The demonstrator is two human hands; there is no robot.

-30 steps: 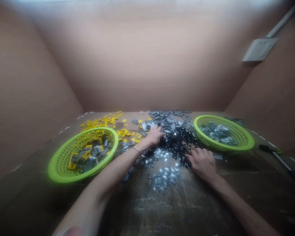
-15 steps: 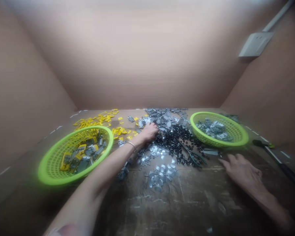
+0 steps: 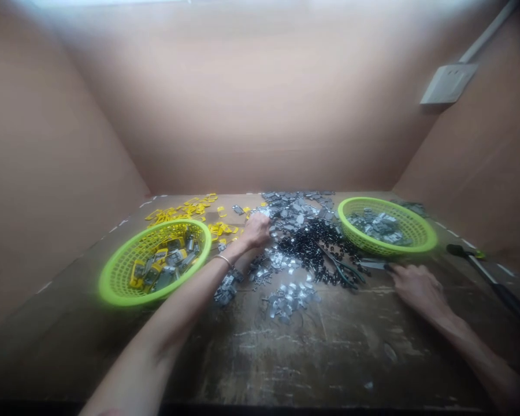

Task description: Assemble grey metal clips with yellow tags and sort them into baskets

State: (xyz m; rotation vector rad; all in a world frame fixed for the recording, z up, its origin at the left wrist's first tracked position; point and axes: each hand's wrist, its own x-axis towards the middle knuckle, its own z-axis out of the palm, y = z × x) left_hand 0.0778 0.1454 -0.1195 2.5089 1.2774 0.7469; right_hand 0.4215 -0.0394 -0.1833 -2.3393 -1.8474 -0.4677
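My left hand (image 3: 257, 229) reaches to the pile of grey metal plates (image 3: 297, 207), its fingers closed; whatever they hold is hidden. Beside it lie small black parts (image 3: 309, 245) and shiny silver pieces (image 3: 290, 299). My right hand (image 3: 416, 284) rests low at the right, fingers bent together around a small dark thing (image 3: 389, 267) by a flat metal strip (image 3: 372, 264). Pliers with green handles (image 3: 341, 267) lie open among the black parts. Yellow frames (image 3: 184, 209) are spread behind the left basket.
A green basket (image 3: 112, 297) with yellow and grey pieces stands at the left, another green basket (image 3: 429, 245) with grey plates at the right. A black-handled tool (image 3: 498, 289) lies at the far right. A wall socket (image 3: 448, 84) is above.
The view has shifted slightly. My left hand has curled more over the plates' near edge. My right hand's spread fingers have drawn together at a small dark thing.
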